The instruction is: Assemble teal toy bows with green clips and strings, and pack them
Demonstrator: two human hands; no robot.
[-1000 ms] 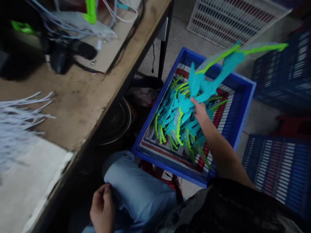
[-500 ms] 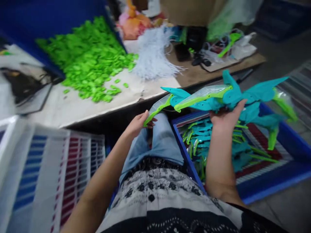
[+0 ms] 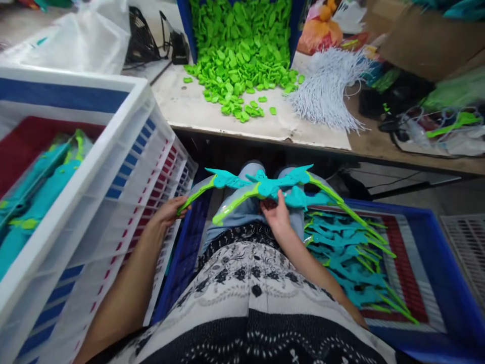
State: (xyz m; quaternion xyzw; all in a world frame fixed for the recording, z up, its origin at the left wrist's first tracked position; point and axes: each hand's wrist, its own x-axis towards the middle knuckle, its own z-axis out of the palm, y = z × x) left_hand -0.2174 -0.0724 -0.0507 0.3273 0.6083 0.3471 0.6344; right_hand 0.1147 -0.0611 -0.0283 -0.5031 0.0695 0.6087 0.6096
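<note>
Two teal-and-lime plastic pieces shaped like toy bows [image 3: 269, 187] are held across my lap. Their green curved arms have clear film-like parts. My left hand [image 3: 172, 210] is closed on the green tip at the left end. Under the teal middle, my right hand [image 3: 276, 212] grips with the thumb up in front; some of its fingers are hidden beneath. Many similar teal-and-green pieces [image 3: 344, 258] lie stacked in the blue crate [image 3: 443, 283] at my right.
A white slatted crate [image 3: 140, 91] with wrapped teal pieces [image 3: 41, 197] stands at my left. Ahead, the worktable [image 3: 227, 124] bears a blue bin [image 3: 185, 25] spilling small green parts [image 3: 242, 60], a bundle of white strings [image 3: 329, 86], and cables and bags at the right.
My view has turned left. The toy bows have come from over the blue crate to above my lap, and both hands have moved left with them.
</note>
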